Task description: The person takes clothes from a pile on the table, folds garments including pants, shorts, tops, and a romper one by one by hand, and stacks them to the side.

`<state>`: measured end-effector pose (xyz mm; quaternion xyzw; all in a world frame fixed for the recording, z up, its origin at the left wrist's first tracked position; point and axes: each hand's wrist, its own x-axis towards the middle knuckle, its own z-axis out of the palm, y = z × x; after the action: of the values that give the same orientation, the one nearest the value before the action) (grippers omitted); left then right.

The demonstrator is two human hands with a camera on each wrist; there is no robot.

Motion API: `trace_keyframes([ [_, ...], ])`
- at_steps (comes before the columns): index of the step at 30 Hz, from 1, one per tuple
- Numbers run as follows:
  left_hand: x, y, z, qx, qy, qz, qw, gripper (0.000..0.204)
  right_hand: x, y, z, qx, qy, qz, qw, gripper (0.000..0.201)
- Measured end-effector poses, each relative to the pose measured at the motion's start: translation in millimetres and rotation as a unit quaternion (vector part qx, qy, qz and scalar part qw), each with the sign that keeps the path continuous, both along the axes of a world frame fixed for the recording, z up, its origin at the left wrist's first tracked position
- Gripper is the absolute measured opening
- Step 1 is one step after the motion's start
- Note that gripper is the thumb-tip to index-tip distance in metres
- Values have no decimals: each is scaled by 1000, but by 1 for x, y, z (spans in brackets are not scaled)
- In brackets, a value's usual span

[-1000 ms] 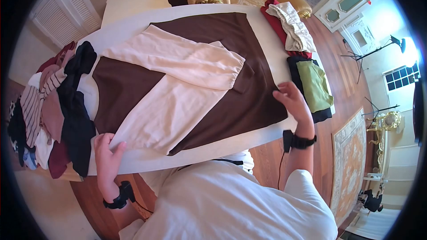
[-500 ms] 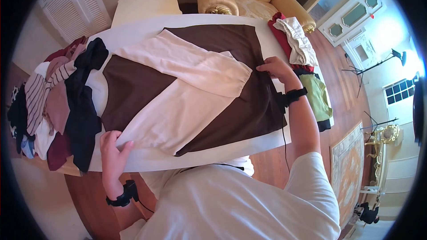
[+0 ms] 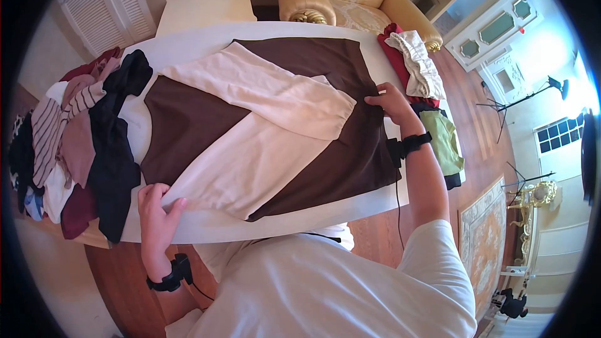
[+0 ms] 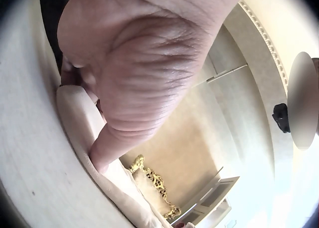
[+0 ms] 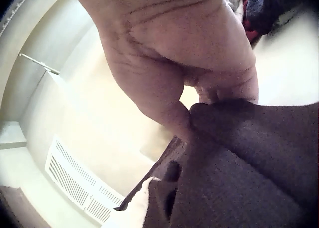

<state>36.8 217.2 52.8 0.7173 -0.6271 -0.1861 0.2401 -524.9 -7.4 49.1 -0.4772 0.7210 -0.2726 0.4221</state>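
A long-sleeved top with a brown body (image 3: 194,116) lies flat, its cream sleeves (image 3: 263,163) crossed over it. At the near left, my left hand (image 3: 158,216) pinches the top at its shoulder edge. In the left wrist view the thumb (image 4: 107,148) presses on the cream cloth while the fingers curl at its edge, partly hidden by the palm. My right hand (image 3: 392,101) grips the brown hem midway along the right side. The right wrist view shows brown cloth (image 5: 249,153) bunched up between that thumb and the fingers.
The top lies on a white table (image 3: 300,213). A heap of loose clothes (image 3: 75,144) covers its left end. Along the right end lie a folded red garment with a white one (image 3: 416,66) and a green garment (image 3: 441,141). Behind stands a gold armchair (image 3: 350,0).
My right hand has left the near hem corner, moved away from my body along the hem, and taken hold near its middle. The left hand keeps its place on the top.
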Motion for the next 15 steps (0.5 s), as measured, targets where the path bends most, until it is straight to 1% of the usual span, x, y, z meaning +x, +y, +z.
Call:
trace_keyframes([
  [1,1,0,-1,-1,3,0,1000,33,3,1,2,-1,55,-1,998,63],
  [2,1,-1,-1,-1,6,0,1000,32,5,4,4,-1,56,0,998,63],
  [4,1,-1,-2,-2,7,3,1000,32,10,19,11,-10,4,-52,999,66],
  [5,1,0,-2,-3,9,5,1000,32,12,29,16,-10,5,-51,999,66],
  [7,-1,0,-1,-4,4,4,1000,33,11,52,26,16,-7,-47,999,57],
  [8,-2,0,-1,-6,-2,1,1000,33,11,64,31,17,-5,-47,999,57],
  [9,-1,0,-1,-5,-1,0,1000,33,10,77,35,39,-26,-39,998,55],
  [13,-1,1,-4,-13,-5,-2,1000,35,-2,120,35,97,-65,-14,993,52],
  [14,0,1,-4,-12,-10,-2,1000,35,0,130,40,107,-51,-7,993,46],
  [15,0,1,-4,-11,-9,-6,1000,35,-1,137,37,108,-51,-11,993,46],
])
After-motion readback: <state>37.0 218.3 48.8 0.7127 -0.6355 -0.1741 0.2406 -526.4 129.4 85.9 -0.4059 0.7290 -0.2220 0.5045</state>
